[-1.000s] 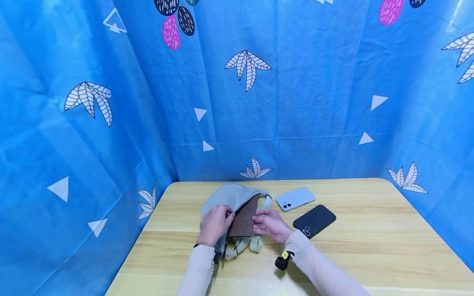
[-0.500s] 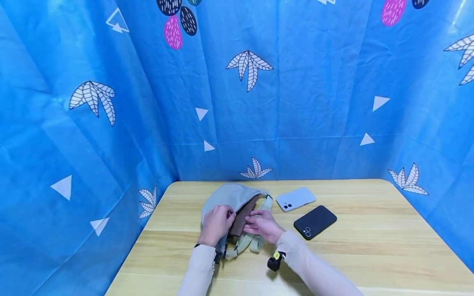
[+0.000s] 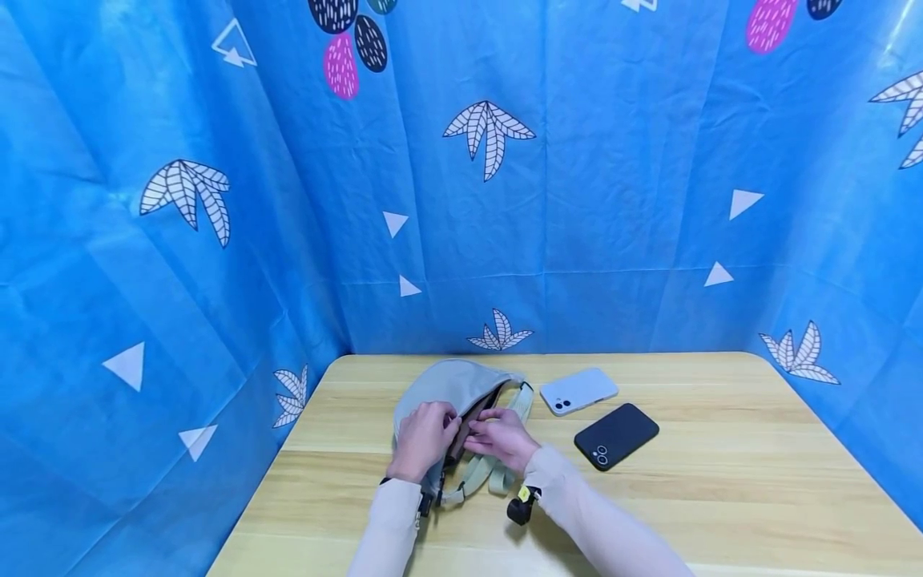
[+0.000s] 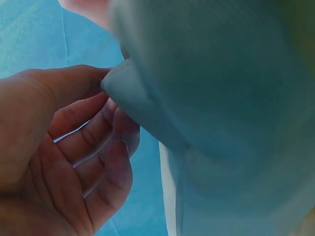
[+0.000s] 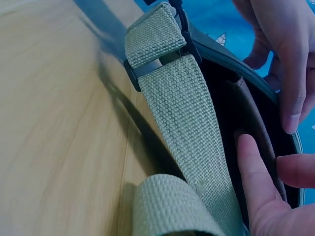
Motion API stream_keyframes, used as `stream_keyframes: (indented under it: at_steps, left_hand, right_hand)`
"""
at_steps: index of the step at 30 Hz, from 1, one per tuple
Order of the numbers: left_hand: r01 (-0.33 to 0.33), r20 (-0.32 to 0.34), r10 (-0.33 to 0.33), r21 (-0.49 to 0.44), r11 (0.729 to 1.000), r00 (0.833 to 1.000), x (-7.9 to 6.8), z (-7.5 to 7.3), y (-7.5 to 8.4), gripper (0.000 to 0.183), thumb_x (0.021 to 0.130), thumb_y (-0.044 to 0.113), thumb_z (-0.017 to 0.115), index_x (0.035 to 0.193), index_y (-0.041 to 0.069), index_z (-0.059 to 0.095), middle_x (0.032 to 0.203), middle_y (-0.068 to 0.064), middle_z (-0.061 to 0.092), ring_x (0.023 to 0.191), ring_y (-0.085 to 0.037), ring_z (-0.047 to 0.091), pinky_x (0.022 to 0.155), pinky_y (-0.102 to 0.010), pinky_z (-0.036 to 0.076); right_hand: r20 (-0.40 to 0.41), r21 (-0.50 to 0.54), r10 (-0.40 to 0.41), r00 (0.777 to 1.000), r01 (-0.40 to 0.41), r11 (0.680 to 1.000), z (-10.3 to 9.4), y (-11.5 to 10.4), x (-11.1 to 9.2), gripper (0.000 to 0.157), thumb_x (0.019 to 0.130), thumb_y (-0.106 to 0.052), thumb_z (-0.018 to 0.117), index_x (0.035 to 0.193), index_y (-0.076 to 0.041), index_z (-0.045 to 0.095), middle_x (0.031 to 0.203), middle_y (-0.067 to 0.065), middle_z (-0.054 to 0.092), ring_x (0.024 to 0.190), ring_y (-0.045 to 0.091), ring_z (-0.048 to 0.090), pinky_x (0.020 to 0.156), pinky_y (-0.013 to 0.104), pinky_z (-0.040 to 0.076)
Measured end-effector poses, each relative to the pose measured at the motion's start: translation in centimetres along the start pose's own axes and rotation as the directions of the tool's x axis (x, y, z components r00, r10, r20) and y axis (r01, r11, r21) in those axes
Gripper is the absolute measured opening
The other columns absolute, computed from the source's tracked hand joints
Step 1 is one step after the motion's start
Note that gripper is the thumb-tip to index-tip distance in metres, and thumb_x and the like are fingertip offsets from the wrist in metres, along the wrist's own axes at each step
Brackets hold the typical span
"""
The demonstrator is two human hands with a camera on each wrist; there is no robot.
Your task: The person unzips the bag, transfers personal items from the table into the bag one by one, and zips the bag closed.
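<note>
A grey-green waist bag point(image 3: 447, 383) lies on the table with its zipped mouth open to the right. My left hand point(image 3: 421, 441) pinches the fabric at the mouth's edge between thumb and fingers; the left wrist view shows this fold of cloth point(image 4: 130, 91) up close. A flat, dark brown, leather-like item point(image 5: 257, 115) is mostly inside the bag, with its upper edge showing. Thumb and finger of my right hand point(image 3: 505, 439) hold that item from either side, down in the mouth. Its lower part is hidden.
A pale webbing strap point(image 5: 179, 105) with a black buckle hangs out of the bag beside my right hand. A light phone point(image 3: 579, 391) and a black phone point(image 3: 617, 437) lie to the right on the wooden table point(image 3: 721, 481). Blue patterned cloth point(image 3: 613, 224) hangs behind.
My right hand has moved left toward the bag, and the brown item has slid deeper into its mouth, so less of it shows. The left hand has stayed at the edge.
</note>
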State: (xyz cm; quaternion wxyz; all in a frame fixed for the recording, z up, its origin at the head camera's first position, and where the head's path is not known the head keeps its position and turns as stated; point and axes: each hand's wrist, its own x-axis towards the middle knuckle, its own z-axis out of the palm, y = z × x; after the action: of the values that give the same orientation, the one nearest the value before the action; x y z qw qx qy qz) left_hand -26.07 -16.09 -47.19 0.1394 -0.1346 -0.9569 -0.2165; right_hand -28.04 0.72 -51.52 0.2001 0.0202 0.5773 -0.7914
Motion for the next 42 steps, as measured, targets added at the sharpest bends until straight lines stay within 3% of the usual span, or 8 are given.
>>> stream_keyframes:
  at_steps: [11,22,31,42]
  left_hand:
    - [0.001,0.007,-0.001,0.008,1.0,1.0,0.0,0.1,0.2,0.01,0.094,0.022,0.073,0.087,0.017,0.077,0.081,0.004,0.074,0.069,-0.012,0.065,0.062,-0.035,0.052]
    - [-0.002,0.002,0.002,0.005,1.0,1.0,0.0,0.0,0.4,0.008,0.093,0.019,0.073,0.086,0.017,0.076,0.081,0.002,0.074,0.07,-0.013,0.066,0.062,-0.036,0.052]
    - [0.006,0.009,-0.006,0.005,1.0,1.0,-0.1,0.0,0.3,0.009,0.093,0.02,0.073,0.086,0.017,0.076,0.081,0.002,0.074,0.07,-0.014,0.066,0.062,-0.037,0.052]
    - [0.01,0.011,-0.01,0.008,1.0,1.0,-0.1,0.0,0.3,0.008,0.093,0.02,0.073,0.087,0.016,0.077,0.083,0.001,0.075,0.073,-0.015,0.067,0.064,-0.038,0.053]
  right_hand:
    - [-0.01,0.009,-0.001,1.0,0.001,1.0,0.6,0.3,0.7,0.03,0.098,0.008,0.056,0.124,0.01,0.041,0.091,0.012,0.069,0.074,0.017,0.076,0.084,0.036,0.064]
    - [-0.033,0.013,-0.025,0.999,0.025,1.0,1.8,-0.1,1.1,0.023,0.096,0.009,0.056,0.118,0.012,0.049,0.088,0.009,0.067,0.067,0.01,0.071,0.07,0.022,0.061]
    - [-0.072,-0.001,-0.03,0.997,0.03,1.0,2.4,0.0,1.5,0.015,0.095,0.01,0.056,0.11,0.01,0.051,0.08,0.007,0.065,0.062,0.008,0.068,0.063,0.02,0.059]
    - [-0.077,-0.07,-0.032,0.997,0.026,0.997,1.9,0.4,1.8,0.02,0.092,0.01,0.06,0.111,0.009,0.054,0.078,0.008,0.07,0.061,0.011,0.071,0.065,0.025,0.062]
